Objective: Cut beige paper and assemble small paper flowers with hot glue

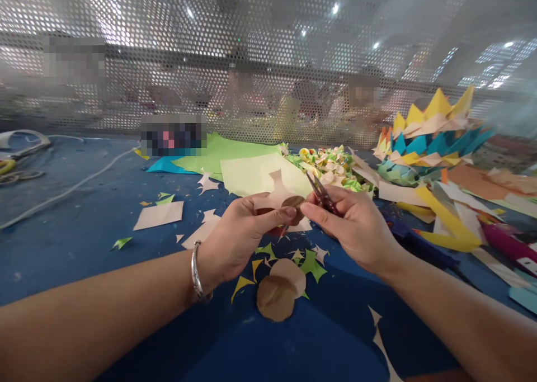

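My left hand [251, 225], with a silver bangle at its wrist, pinches a small brown paper piece [293, 204] between thumb and fingers. My right hand [350, 222] meets it from the other side, its thumb tip at the paper's edge. Tucked in the right hand is a pair of dark scissors [321, 191], blades pointing up and away. Below the hands lie a brown paper circle [276, 299] and a pale pink paper circle [293, 276], partly overlapping. Green and yellow offcuts [311, 265] surround them. The fingers hide part of the held paper.
Green and cream sheets [260, 169] lie behind the hands, beside a heap of curled paper bits [327, 166]. A layered paper crown shape [432, 138] stands at the right, near a blue glue gun [415, 239]. A white cable [84, 178] crosses the left. A perforated metal screen [251, 102] closes the back.
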A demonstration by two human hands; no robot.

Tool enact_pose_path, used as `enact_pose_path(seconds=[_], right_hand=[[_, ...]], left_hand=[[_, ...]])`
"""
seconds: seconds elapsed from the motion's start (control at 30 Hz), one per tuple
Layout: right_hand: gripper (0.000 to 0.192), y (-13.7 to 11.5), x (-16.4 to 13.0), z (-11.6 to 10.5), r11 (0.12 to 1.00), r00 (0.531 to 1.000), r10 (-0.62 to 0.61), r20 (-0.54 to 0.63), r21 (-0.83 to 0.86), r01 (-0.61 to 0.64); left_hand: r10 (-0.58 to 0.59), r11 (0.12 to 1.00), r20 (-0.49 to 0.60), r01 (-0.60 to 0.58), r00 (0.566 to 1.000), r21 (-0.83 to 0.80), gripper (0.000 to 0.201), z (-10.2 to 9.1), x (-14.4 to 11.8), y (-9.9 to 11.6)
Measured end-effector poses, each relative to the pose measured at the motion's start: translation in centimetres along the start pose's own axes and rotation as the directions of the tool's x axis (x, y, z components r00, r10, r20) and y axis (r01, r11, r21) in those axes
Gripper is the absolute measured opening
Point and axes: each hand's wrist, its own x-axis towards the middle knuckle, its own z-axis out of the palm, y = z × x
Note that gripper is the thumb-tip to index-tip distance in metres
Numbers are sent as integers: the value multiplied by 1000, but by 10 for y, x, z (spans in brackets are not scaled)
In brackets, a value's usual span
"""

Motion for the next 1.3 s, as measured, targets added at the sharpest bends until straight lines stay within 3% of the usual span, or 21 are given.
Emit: enact_pose_path(seconds=[0.3,0.5,0.73,0.97,1.3], right_hand=[[30,2,0,4,999,999,23,39,-29,-22],[29,0,-1,3,999,999,2,41,-41,0],[36,12,-1,-4,995,992,54,111,73,-63],[37,3,0,-2,993,978,102,180,-68,-92],[41,0,0,-2,992,973,90,212,-105,-68]], left_hand=[[82,989,-24,-78,996,126,10,0,-2,1],[35,999,-31,-36,999,-39,19,2,-2,-3],[43,998,-98,-47,994,-33,9,-3,2,-2],[72,996,-97,-66,993,67,12,-1,0,-2],[54,998,-42,-54,998,9,10,-1,-2,-3]])
